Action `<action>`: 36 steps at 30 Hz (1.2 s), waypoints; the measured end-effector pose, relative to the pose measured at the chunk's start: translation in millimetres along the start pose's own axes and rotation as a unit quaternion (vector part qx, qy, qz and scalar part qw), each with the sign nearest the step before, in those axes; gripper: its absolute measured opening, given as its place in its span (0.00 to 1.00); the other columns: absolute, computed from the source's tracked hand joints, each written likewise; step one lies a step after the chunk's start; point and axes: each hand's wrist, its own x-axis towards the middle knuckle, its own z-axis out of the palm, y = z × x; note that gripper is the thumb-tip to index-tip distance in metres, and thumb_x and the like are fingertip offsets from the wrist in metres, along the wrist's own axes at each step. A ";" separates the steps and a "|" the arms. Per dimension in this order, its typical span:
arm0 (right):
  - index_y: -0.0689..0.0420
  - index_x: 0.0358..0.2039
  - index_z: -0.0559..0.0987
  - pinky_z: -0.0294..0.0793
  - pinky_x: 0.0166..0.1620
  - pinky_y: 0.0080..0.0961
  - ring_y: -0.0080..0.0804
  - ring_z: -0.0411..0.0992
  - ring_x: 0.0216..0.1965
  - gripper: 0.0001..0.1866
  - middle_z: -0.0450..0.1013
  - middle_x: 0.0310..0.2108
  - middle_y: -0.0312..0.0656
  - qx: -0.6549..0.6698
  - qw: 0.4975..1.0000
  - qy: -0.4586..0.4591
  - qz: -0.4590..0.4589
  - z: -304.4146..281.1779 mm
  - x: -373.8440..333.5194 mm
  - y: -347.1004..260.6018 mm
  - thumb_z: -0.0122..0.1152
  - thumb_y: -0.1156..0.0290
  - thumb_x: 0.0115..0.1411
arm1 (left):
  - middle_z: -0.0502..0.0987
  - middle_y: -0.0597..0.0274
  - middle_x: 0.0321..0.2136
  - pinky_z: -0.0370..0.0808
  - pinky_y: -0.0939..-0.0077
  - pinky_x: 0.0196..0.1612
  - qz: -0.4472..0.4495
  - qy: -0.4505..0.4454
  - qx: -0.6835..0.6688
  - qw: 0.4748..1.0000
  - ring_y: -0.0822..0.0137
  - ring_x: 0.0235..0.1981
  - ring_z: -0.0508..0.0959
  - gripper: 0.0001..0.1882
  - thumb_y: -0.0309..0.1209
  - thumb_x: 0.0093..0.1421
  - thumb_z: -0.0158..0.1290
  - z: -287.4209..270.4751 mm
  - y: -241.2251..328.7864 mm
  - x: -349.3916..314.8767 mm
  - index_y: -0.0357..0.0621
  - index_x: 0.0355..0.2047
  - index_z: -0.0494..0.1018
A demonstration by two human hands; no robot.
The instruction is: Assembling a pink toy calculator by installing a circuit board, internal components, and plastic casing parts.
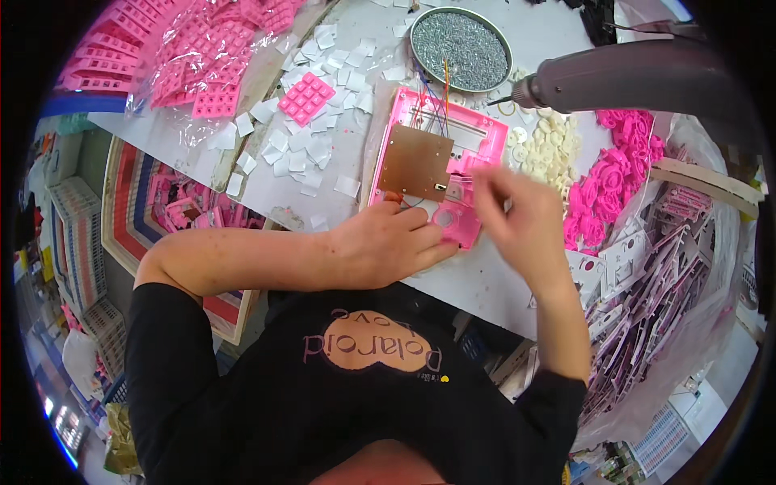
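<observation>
A pink plastic housing (497, 133) lies on the table in front of me, with a brown circuit board (416, 162) on it and thin coloured wires at its far end. My left hand (392, 242) is closed at the housing's near left edge, its fingers bent against the housing and the board's near corner. Over the right side of the housing hovers my right hand (521, 214), blurred by motion. Its thumb and fingers are curled together, and whatever is between them cannot be made out. A pink round-holed part (447, 218) shows between the hands.
A dark powered screwdriver (614, 79) hangs at the right, beyond my right hand. Behind the housing stands a round tin of small screws (461, 50). Cream discs (550, 149), pink rings (610, 174), white squares (303, 153), and a pink keypad (307, 99) lie around.
</observation>
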 end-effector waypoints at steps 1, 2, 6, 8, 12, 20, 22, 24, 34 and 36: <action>0.60 0.34 0.83 0.75 0.29 0.39 0.45 0.78 0.24 0.08 0.77 0.22 0.48 -0.008 0.999 0.038 -0.002 6.5 19.6 0.9 0.62 0.69 0.60 | 0.71 0.66 0.38 0.74 0.62 0.43 -0.001 -0.002 -0.010 1.000 0.64 0.42 0.72 0.29 0.31 0.59 0.50 2.3 0.0 0.8 0.53 0.63 0.69; 0.60 0.32 0.83 0.76 0.31 0.41 0.47 0.79 0.26 0.10 0.78 0.23 0.49 -0.052 0.998 0.044 0.006 15.1 37.7 4.3 0.63 0.66 0.59 | 0.72 0.65 0.38 0.74 0.62 0.43 -0.002 -0.003 -0.032 0.999 0.63 0.42 0.73 0.29 0.31 0.59 0.51 1.2 -3.1 3.1 0.52 0.62 0.69; 0.60 0.31 0.85 0.78 0.36 0.40 0.48 0.80 0.31 0.15 0.80 0.25 0.49 -0.195 0.977 -0.045 0.075 31.8 79.3 -0.6 0.68 0.59 0.55 | 0.74 0.58 0.38 0.75 0.61 0.41 -0.057 0.048 -0.180 0.981 0.58 0.40 0.76 0.25 0.28 0.57 0.55 -12.0 -16.4 1.9 0.48 0.57 0.72; 0.61 0.29 0.84 0.78 0.37 0.42 0.50 0.80 0.30 0.16 0.80 0.25 0.50 -0.212 0.974 -0.045 0.063 34.0 84.5 0.1 0.68 0.59 0.53 | 0.76 0.57 0.35 0.75 0.60 0.40 -0.142 0.132 -0.233 0.953 0.55 0.38 0.77 0.19 0.30 0.57 0.57 -18.7 -31.2 2.4 0.46 0.50 0.75; 0.63 0.28 0.83 0.78 0.36 0.40 0.49 0.80 0.28 0.15 0.79 0.24 0.52 -0.187 0.982 0.017 0.029 43.3 76.1 8.4 0.68 0.62 0.54 | 0.77 0.58 0.31 0.71 0.57 0.40 -0.301 0.268 -0.114 0.908 0.54 0.36 0.78 0.13 0.38 0.54 0.62 -25.0 -81.7 17.5 0.45 0.35 0.77; 0.66 0.30 0.80 0.76 0.30 0.27 0.33 0.79 0.21 0.10 0.79 0.20 0.47 0.025 0.992 0.086 0.089 36.8 59.9 9.0 0.63 0.70 0.58 | 0.76 0.64 0.31 0.64 0.61 0.43 -0.313 0.313 0.002 0.897 0.61 0.37 0.77 0.14 0.38 0.51 0.65 -14.6 -93.8 46.2 0.47 0.33 0.75; 0.66 0.31 0.80 0.76 0.30 0.27 0.32 0.79 0.21 0.10 0.79 0.20 0.46 -0.013 0.991 0.116 0.071 37.7 55.1 11.2 0.63 0.70 0.59 | 0.76 0.66 0.31 0.63 0.62 0.44 -0.316 0.323 0.021 0.892 0.63 0.38 0.76 0.12 0.37 0.52 0.65 -10.1 -92.6 49.6 0.49 0.33 0.76; 0.65 0.32 0.80 0.76 0.30 0.27 0.31 0.78 0.22 0.08 0.79 0.21 0.46 -0.030 0.988 0.131 0.073 36.1 50.9 10.4 0.63 0.72 0.59 | 0.76 0.68 0.31 0.62 0.62 0.45 -0.288 0.348 0.023 0.892 0.65 0.38 0.76 0.10 0.34 0.53 0.64 -9.3 -89.8 49.7 0.50 0.33 0.76; 0.59 0.37 0.83 0.78 0.44 0.35 0.43 0.76 0.41 0.13 0.80 0.37 0.40 -0.059 0.961 0.087 -0.255 48.9 35.6 9.7 0.70 0.78 0.48 | 0.78 0.68 0.32 0.65 0.62 0.48 -0.220 0.301 -0.090 0.924 0.63 0.38 0.77 0.06 0.32 0.54 0.63 -9.7 -106.4 36.9 0.49 0.32 0.81; 0.59 0.37 0.83 0.78 0.45 0.36 0.44 0.75 0.42 0.13 0.80 0.37 0.40 -0.058 0.956 0.027 -0.285 43.3 35.3 10.8 0.68 0.80 0.49 | 0.78 0.66 0.32 0.67 0.62 0.48 -0.191 0.298 -0.163 0.921 0.62 0.38 0.77 0.07 0.32 0.53 0.63 -13.6 -114.3 31.7 0.49 0.33 0.81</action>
